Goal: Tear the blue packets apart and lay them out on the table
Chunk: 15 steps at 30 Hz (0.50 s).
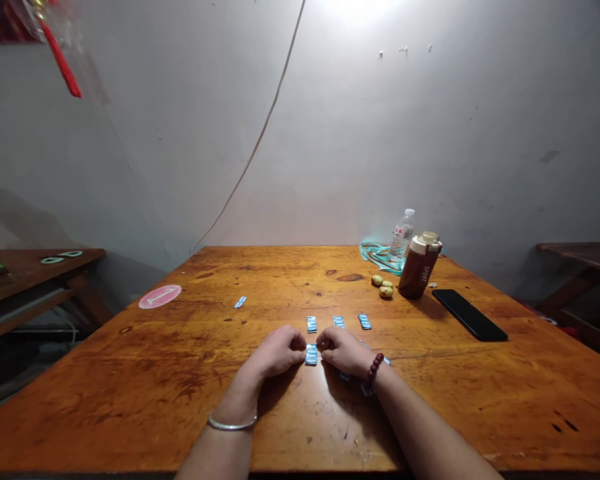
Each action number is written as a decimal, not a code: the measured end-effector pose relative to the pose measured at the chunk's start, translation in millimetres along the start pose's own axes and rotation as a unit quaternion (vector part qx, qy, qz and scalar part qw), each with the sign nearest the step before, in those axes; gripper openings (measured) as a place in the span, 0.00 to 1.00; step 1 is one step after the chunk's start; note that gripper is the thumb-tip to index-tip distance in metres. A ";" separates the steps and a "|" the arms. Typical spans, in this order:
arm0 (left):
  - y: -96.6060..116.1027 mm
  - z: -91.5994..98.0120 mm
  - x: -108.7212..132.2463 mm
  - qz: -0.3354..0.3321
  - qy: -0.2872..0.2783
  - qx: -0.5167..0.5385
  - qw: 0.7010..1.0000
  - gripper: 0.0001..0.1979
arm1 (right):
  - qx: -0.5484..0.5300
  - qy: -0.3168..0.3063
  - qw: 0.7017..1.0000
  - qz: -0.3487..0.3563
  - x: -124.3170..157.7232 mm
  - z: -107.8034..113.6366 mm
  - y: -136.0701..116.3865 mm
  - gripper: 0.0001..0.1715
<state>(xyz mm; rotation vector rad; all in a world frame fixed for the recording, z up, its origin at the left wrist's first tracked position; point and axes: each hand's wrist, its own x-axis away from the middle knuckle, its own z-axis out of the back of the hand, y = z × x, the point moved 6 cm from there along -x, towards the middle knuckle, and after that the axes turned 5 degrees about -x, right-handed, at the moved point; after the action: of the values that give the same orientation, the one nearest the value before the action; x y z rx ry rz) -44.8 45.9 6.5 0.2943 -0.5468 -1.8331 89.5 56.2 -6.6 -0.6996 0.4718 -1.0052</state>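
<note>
The left hand point(279, 352) and the right hand point(342, 351) curl loosely inward on the varnished wooden bench point(130, 407), their fingers folded toward each other; whether either is pinching anything, I cannot tell. Between them lies a small blue-and-white strip point(311, 355), flat and rectangular, with the left fingertips against its edge, as though the two hands are framing it to keep it square. Just ahead, a spaced row of three matching strips point(339, 322) lies parallel, the gaps keeping each piece separate. A lone strip point(240, 302) sits farther left, and another blue edge point(387, 361) pokes out beyond the right hand. Toward the back, set well away from this work, stand a ribbed plastic water bottle point(403, 233) and a glossy brown SPORT flask point(420, 265), while a sleek black phone point(470, 315) lies to their right.
</note>
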 end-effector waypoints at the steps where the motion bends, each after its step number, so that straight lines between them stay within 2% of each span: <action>1: -0.1 -0.2 -0.3 -0.001 0.002 -0.001 1.000 0.14 | 0.007 0.000 1.000 0.003 0.0 -0.1 -0.8 0.12; 10: 2.3 -0.6 0.3 -0.007 0.005 -0.009 1.000 0.12 | 0.020 0.024 0.999 0.020 -0.2 -1.0 0.2 0.09; 13: -0.6 -1.4 -0.6 -0.004 0.006 -0.006 1.000 0.11 | -0.002 0.025 1.000 0.016 -0.2 -1.9 0.9 0.09; 15: -1.1 2.7 -2.8 -0.002 0.031 -0.003 1.000 0.09 | -0.037 0.032 0.999 0.003 -0.7 1.0 1.2 0.11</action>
<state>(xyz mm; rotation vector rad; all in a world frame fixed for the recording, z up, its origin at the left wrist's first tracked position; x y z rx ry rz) -46.0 49.4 8.1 0.3471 -0.4989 -1.8238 90.5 57.5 -6.7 -0.7326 0.5684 -1.0101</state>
